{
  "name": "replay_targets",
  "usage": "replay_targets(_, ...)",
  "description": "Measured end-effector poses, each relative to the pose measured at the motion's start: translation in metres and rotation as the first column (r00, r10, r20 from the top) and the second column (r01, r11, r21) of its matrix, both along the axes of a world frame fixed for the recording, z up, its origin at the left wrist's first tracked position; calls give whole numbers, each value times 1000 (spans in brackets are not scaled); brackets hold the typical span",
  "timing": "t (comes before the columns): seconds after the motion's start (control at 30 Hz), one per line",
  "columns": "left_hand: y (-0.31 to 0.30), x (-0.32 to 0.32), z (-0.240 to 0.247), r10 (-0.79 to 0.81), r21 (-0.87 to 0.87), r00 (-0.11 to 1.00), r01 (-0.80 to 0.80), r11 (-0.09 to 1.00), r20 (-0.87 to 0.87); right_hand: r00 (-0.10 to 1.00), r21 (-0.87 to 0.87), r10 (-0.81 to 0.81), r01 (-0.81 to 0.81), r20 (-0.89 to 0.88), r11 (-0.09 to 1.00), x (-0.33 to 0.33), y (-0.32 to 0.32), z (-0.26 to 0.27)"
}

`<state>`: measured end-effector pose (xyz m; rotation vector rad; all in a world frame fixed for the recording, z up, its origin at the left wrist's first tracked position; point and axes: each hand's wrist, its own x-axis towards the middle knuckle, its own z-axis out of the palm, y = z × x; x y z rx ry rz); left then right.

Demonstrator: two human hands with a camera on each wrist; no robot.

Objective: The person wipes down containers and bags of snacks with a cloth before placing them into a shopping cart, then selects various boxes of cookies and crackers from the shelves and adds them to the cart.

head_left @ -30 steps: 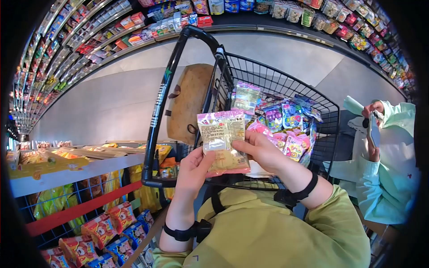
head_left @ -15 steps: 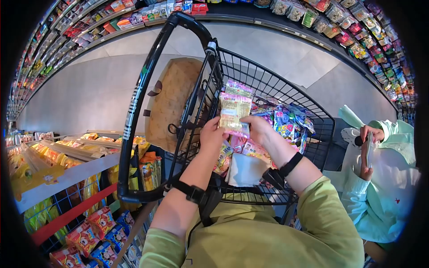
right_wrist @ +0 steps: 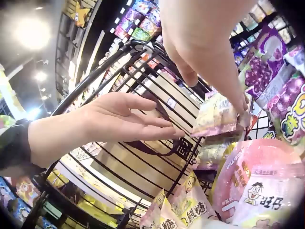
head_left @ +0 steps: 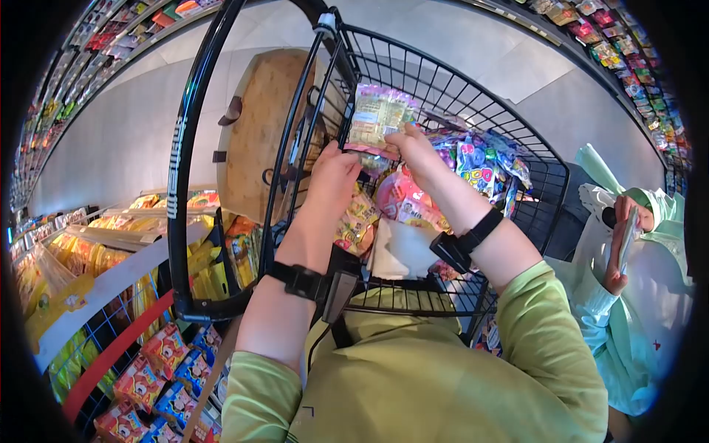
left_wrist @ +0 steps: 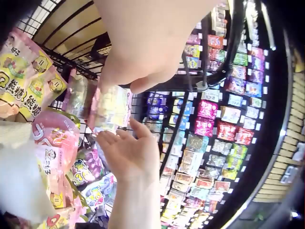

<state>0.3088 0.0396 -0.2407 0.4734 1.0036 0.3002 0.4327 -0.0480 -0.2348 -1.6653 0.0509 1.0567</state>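
A clear candy bag with pink edges [head_left: 378, 118] is inside the shopping cart [head_left: 443, 55], over a similar bag [right_wrist: 212, 152]. My left hand [head_left: 334, 177] is at the bag's near left corner. In the right wrist view its fingers [right_wrist: 152, 126] are straight, with the tips right at the bag's edge. My right hand [head_left: 419, 159] is at the near right corner, its thumb [right_wrist: 187, 74] apart from the bag and its fingers against the side. Beside the hands are a round pink pack [head_left: 405, 196], yellow gummy packs [left_wrist: 24, 78] and purple grape candy packs [right_wrist: 264, 71].
A white sheet-like item [head_left: 399, 251] lies at the cart's near side. Left of the basket are the black handle [head_left: 188, 140] and a brown board [head_left: 258, 140]. A snack display [head_left: 111, 295] stands at lower left. Another person [head_left: 620, 295] holds a phone at right.
Both hands have moved forward and down with the candy bag, from in front of my chest into the cart. The pinch on its sides has loosened. My view has tilted downward.
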Motion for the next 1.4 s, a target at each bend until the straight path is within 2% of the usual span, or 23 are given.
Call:
replay_targets(0.03, -2, -11, 7, 4, -1, 1000, -4, 1000, -9, 1000, -1, 4, -4, -9, 1000, -4, -10, -8)
replay_targets(0.07, -2, -24, 13, -31, 12, 999, 32, 999, -29, 942, -74, 203, -190, 267, 979, -6, -23, -24)
replay_targets(0.1, -3, -36, 21, -64, 24, 997, 65, 998, -49, 771, -191, 391, -342, 503, 920, -9, -30, -31)
replay_targets(0.17, -13, -60, 52, -127, 37, 988, 130, 991, -87, 748, -159, 463, -445, 476, 881, -28, -38, -12)
replay_targets(0.23, -26, -82, 70, -176, -76, 976, 167, 983, -126, 494, -302, 811, -758, 314, 578, -51, -36, -2)
replay_targets(0.27, -32, -91, 72, -168, -71, 978, 160, 985, -125, 487, -302, 813, -761, 318, 574, -66, -35, -6)
replay_targets(0.33, -38, -108, 71, -186, -118, 958, 163, 979, -217, 252, -520, 881, -730, 400, 445, -95, -35, -33)
replay_targets(0.37, -39, -114, 72, -178, -113, 960, 156, 981, -218, 245, -518, 881, -733, 405, 442, -101, -34, -50)
replay_targets(0.43, -39, -126, 75, -195, -124, 959, 172, 977, -204, 72, -624, 940, -730, 333, 278, -112, -31, -77)
replay_targets(0.57, -43, -145, 89, -236, 11, 955, 242, 970, -182, 202, -427, 919, -838, 338, 341, -97, -31, -40)
replay_targets(0.63, -44, -155, 89, -355, 300, 915, 400, 866, -193, 148, -393, 934, -877, 325, 276, -80, -37, -15)
replay_targets(0.7, -45, -159, 103, -309, 429, 927, 373, 823, -214, 590, -89, 748, -764, 304, 639, -70, -52, -7)
replay_targets(0.8, -41, -164, 131, -375, 764, 799, 581, 281, -470, 835, 186, 499, -541, 231, 820, -74, -51, 66)
replay_targets(0.9, -50, -157, 157, -325, 814, 819, 547, 194, -473, 932, 337, 362, -351, 33, 874, -94, -44, 136)
replay_targets(0.97, -53, -151, 164, -289, 845, 841, 512, 155, -457, 922, 336, 388, -361, -12, 870, -109, -39, 166)
replay_targets(1.03, -50, -149, 166, -268, 875, 889, 432, 218, -372, 896, 438, 402, -443, 187, 782, -125, -40, 173)
replay_targets(1.07, -49, -150, 174, -275, 822, 913, 395, 410, -301, 867, 457, 420, -498, 267, 737, -130, -39, 165)
replay_targets(1.1, -46, -153, 173, -276, 829, 912, 397, 395, -305, 870, 467, 410, -493, 274, 734, -130, -37, 177)
replay_targets(1.17, -35, -166, 167, -335, 742, 939, 275, 611, -73, 659, 319, 650, -752, 378, 577, -122, -30, 220)
replay_targets(1.2, -31, -173, 171, -369, 586, 926, 257, 768, 77, 608, 252, 637, -787, 474, 563, -119, -27, 235)
replay_targets(1.23, -29, -180, 174, -371, 591, 926, 263, 762, 66, 612, 265, 632, -784, 475, 561, -119, -24, 247)
replay_targets(1.3, -24, -191, 179, -355, 377, 902, 248, 892, 247, 564, 424, 558, -826, 609, 371, -119, -19, 264)
replay_targets(1.4, -20, -203, 187, -310, 250, 885, 231, 940, 348, 506, 295, 433, -834, 746, 467, -122, -12, 269)
